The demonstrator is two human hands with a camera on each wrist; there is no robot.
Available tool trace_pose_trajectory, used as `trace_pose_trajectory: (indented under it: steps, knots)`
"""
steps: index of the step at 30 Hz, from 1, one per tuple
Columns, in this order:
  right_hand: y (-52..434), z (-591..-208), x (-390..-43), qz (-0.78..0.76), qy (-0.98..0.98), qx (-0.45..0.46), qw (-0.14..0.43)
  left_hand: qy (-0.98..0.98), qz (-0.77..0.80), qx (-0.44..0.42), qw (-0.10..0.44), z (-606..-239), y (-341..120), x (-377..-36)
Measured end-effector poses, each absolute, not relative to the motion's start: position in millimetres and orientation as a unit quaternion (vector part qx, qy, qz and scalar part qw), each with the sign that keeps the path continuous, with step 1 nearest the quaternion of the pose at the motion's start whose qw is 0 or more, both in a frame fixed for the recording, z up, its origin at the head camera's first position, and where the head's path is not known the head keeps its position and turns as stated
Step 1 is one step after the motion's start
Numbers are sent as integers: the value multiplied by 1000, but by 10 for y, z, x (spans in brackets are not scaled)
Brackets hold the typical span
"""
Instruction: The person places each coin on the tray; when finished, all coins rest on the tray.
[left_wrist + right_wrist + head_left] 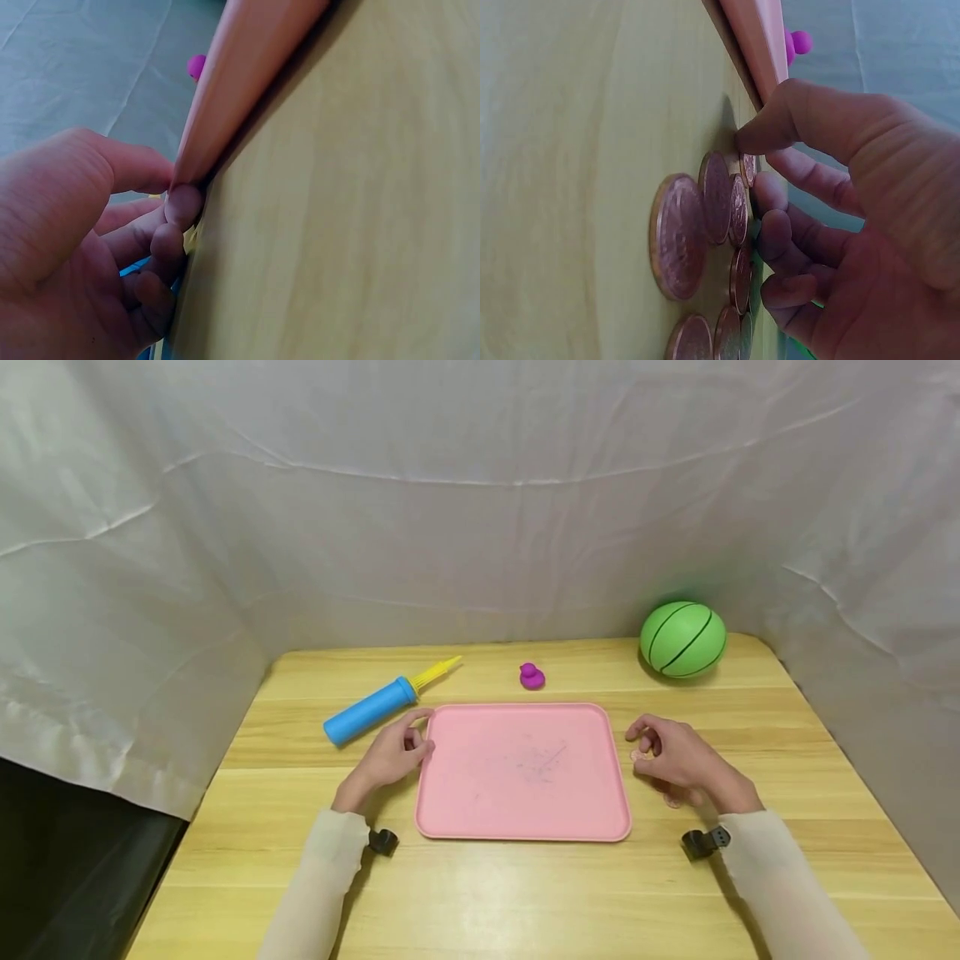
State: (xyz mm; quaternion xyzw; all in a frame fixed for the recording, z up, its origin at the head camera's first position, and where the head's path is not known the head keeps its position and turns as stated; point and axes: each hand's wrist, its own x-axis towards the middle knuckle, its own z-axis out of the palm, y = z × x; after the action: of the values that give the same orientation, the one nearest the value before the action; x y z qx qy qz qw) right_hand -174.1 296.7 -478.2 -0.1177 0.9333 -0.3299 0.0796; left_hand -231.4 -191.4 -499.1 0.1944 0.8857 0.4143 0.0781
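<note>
A pink rectangular tray [517, 814] lies flat on the wooden table, its surface marked with dark scuffs. My left hand [393, 750] grips its left rim, thumb on top and a finger against the side, as the left wrist view shows. To the right of the tray, my right hand [675, 756] hovers low over several copper-coloured coins [681, 236]. Its fingers are loosely bent and spread apart. The thumb tip is right at one small coin [748, 169] near the tray. Part of the coin group is hidden under this hand in the head view.
Beyond the tray's far edge sits a purple rubber duck [532, 677]. A blue hand pump [371, 710] with a yellow nozzle lies at the back left. At the back right rests a green ball [683, 639] with black lines. Pale cloth [480, 552] surrounds the table.
</note>
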Motion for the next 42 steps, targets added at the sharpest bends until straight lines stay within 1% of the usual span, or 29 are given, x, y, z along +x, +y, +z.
trace_pose_trajectory:
  steps: [5, 11, 21, 24, 30, 34, 42]
  knots:
    - [2954, -4778, -1732, -328, 934, -119, 80, 886, 412, 199, 78, -4996, -1913, -2329]
    - [2923, -4761, -1720, -312, 939, -129, 65, 886, 412, 196, 81, -4979, -1911, -2327]
    - [2890, -4686, -1771, -298, 939, -156, 75, 886, 412, 196, 78, -4968, -1922, -2325]
    - [2880, -4687, -1789, -301, 936, -158, 88, 885, 413, 198, 85, -4975, -1940, -2317]
    - [2908, -4700, -1809, -300, 934, -156, 111, 864, 429, 238, 112, -4955, -1999, -2312]
    - [2921, -4704, -1812, -311, 930, -151, 123, 859, 428, 255, 120, -4950, -2029, -2332]
    - [2922, -4707, -1796, -309, 931, -160, 110, 857, 429, 257, 125, -4959, -2031, -2334]
